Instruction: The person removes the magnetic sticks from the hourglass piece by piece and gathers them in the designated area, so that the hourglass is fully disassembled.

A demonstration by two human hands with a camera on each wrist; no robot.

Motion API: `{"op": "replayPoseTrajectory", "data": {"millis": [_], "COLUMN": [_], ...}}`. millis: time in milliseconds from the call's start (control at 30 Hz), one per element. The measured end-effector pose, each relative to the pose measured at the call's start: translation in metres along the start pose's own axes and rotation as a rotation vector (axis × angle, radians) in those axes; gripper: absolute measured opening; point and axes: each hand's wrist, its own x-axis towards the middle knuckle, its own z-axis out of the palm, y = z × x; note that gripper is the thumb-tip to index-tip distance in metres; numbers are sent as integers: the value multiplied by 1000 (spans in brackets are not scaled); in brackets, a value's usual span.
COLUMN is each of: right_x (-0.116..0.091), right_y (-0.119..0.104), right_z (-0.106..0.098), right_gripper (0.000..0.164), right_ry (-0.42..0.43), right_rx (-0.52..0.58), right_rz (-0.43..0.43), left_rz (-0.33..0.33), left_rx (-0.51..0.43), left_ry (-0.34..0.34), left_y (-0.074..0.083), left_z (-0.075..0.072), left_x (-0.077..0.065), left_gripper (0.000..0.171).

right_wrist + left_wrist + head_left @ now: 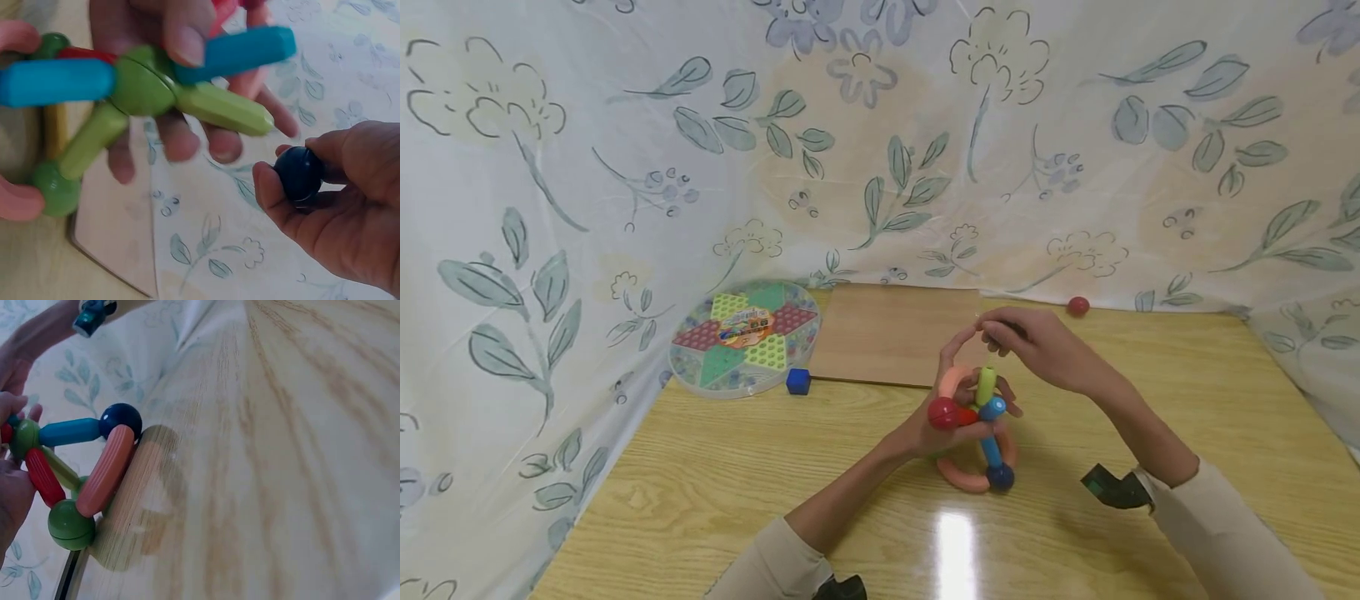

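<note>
Left hand (pixel 925 429) is gripping the stiff, probably light model (pixel 991 451) by its hub (pixel 140 84), right hand (pixel 1039 348) pinching a one-o'clock ball (pixel 299 173)

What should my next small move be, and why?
Perhaps bring the dark blue ball pinched in the right hand to the light green rod whose bare end looks nearest it in the right wrist view, since the left hand holds the structure.
</note>
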Motion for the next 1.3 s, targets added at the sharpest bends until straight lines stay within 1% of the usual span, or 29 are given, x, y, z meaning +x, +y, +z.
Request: {"op": "replayPoseTrajectory", "data": {"millis": [100, 167, 233, 300, 467, 600, 700, 867, 933, 1067, 1167, 1233, 1300], "right_x": [2, 2, 3, 4, 4, 4, 3, -2, -4, -10, -15, -17, -18], "right_y": [2, 5, 9, 16, 41, 69, 93, 131, 145, 173, 193, 205, 215], "right_z": [-7, -12, -18, -25, -47, -65, -77, -90, -93, -95, -93, -90, -86], "right_gripper": [23, 23, 25, 29, 41, 49, 54, 52, 53, 57, 58, 57, 51], "right_ry": [54, 83, 115, 141, 185, 206, 189, 169, 166, 152, 135, 128, 128], "right_rx": [11, 7, 4, 11, 14, -40, -74, -99, -86, -97, -141, -162, -158], "right_rz": [31, 51, 86, 139, 283, 397, 475, 552, 576, 626, 650, 653, 648], "left_rz": [-4, -12, -24, -42, -97, -108, -105, -105, -106, -109, -105, -99, -92], "left_rx": [16, 21, 25, 27, -6, -19, -19, -13, -7, -2, 4, 12, 23], "left_ry": [-3, 2, 9, 11, 9, 11, 11, 9, 10, 10, 4, 0, -2], "left_y": [0, 2, 7, 12, 23, 25, 25, 25, 25, 25, 24, 24, 23], "left_z": [0, 1, 2, 3, 5, 5, 5, 5, 5, 5, 5, 5, 5], "left_x": [0, 1, 1, 2, 2, 2, 3, 3, 3, 2, 2, 2, 2], "left_gripper": [113, 114, 113, 113, 111, 112, 112, 112, 111, 111, 112, 111, 111]}}
